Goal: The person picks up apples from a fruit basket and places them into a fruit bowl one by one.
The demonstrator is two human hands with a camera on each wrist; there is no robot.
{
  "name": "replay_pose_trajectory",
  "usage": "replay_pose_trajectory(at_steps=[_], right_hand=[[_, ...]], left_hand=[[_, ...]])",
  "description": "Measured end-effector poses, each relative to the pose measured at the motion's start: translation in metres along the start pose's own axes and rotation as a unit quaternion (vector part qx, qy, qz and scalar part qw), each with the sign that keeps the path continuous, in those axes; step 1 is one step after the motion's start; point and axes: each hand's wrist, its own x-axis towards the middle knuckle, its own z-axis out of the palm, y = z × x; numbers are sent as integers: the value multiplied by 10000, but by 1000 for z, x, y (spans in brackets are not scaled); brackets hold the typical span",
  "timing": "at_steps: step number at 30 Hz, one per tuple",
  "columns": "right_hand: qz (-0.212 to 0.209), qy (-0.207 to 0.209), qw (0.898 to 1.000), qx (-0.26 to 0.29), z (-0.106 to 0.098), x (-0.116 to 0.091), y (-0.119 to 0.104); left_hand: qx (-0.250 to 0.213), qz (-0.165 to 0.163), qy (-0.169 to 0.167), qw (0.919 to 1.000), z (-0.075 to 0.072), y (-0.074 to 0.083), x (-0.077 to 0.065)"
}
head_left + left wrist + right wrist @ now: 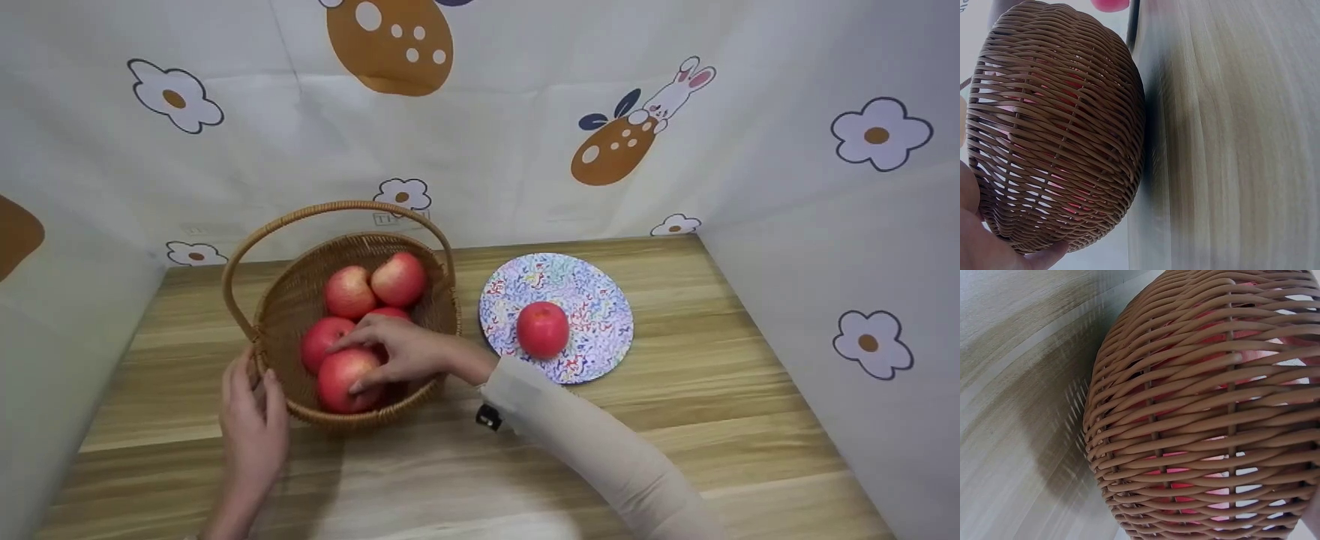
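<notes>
A wicker basket (352,424) with a tall arched handle stands on the left of the wooden table, holding several red apples. My left hand (253,424) grips its left rim near the foot of the handle; in the left wrist view, the fingers (988,242) lie against the weave. Reaching in over the right rim, my right hand (412,351) holds the front apple (343,375) between thumb and fingers. Another apple (321,337) sits just behind it. In the right wrist view, the basket wall (1202,410) hides most of the fruit.
Right of the basket lies a round plate (604,307) with a multicoloured pattern, bearing one red apple (542,330). Printed cloth walls (510,150) enclose the wooden table (712,390) at the back and both sides.
</notes>
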Motion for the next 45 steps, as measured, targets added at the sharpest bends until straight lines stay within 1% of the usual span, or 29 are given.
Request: replay_pose_trajectory(at_steps=[8,17,21,29,33,42,45], right_hand=[[-115,130,9998,-42,-4,-2,-3],[-166,294,9994,-45,-7,-4,-3],[-170,397,9991,21,-8,-6,-3],[-86,557,9984,60,-13,-10,-4],[-51,673,9977,117,-16,-13,-6],[32,944,9951,307,-19,-20,-11],[24,1012,9941,379,-21,-23,-12]], left_hand=[[261,73,142,9995,0,-1,-1],[150,297,253,9991,2,-3,-1],[142,340,238,9990,2,-2,0],[116,260,110,9995,1,-2,2],[150,276,121,9994,1,-2,2],[155,164,47,9997,0,0,0],[163,168,69,9997,0,-1,0]])
